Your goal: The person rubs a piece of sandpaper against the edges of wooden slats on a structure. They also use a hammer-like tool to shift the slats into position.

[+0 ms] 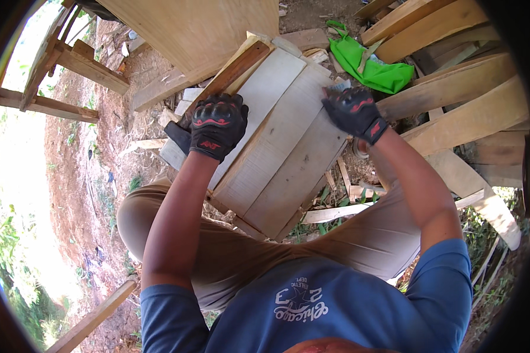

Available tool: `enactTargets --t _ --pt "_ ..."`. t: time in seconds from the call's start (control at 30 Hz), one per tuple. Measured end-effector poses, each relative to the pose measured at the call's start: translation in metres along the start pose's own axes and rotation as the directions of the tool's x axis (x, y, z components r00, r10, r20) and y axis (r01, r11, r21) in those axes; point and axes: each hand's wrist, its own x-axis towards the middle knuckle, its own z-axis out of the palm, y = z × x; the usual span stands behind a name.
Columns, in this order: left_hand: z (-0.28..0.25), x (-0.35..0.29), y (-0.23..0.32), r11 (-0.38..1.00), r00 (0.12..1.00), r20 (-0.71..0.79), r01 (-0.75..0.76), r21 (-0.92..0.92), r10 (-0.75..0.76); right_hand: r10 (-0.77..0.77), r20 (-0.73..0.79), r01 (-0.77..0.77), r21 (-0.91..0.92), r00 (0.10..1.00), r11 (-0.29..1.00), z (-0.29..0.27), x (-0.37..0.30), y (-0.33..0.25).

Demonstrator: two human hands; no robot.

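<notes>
Two hands, each in one black glove with red trim, work over a single surface [271, 220] of pale planks set between two bent legs [241, 253] in tan trousers. At least three long planks [300, 167] show side by side in its top, running from near the person's lap toward the far end.

One dark brown wooden strip [241, 67] lies slantwise along the far left part of the surface. The left hand [219, 122] is at the near end of this strip, its fingers curled down; whether it grips the strip cannot be told, as the knuckles hide the fingertips. One dark piece [178, 137] sticks out just left of that wrist.

The right hand [357, 113] is at the right edge of the planks, its thumb pointing left and its fingers bent forward. One small pale thing [338, 86] shows just beyond it; whether the hand pinches it cannot be told.

Past the right hand lies one bright green bag [374, 65]. At least four curved boards [453, 85] are stacked on the right, one broad wooden panel [200, 29] stretches across the top, and one wooden frame [70, 65] stands at the upper left.
</notes>
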Motion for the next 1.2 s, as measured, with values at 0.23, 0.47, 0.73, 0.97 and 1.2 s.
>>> enactTargets --t 0.23,0.47,0.73,0.97,1.2 --pt "-0.003 -0.006 -0.002 0.997 0.999 -0.027 -0.026 0.078 0.028 -0.285 0.201 0.332 -0.258 0.937 0.907 0.001 -0.024 -0.051" --pt "0.001 -0.008 -0.006 0.991 0.975 -0.186 -0.107 0.076 0.119 -0.309 0.13 0.321 -0.085 0.942 0.943 0.003 -0.016 -0.034" --pt "0.001 -0.004 0.001 0.991 0.986 -0.139 -0.083 0.102 0.097 -0.091 0.045 0.091 0.011 0.995 0.996 0.004 -0.016 0.009" --pt "-0.005 -0.003 0.001 0.996 0.996 -0.081 -0.037 0.076 0.043 -0.296 0.148 0.292 0.047 0.944 0.955 0.008 -0.019 -0.062" --pt "-0.001 -0.001 0.003 0.999 1.0 -0.003 0.006 0.043 -0.006 -0.137 -0.164 0.135 -0.023 0.977 0.991 0.012 -0.013 -0.018"
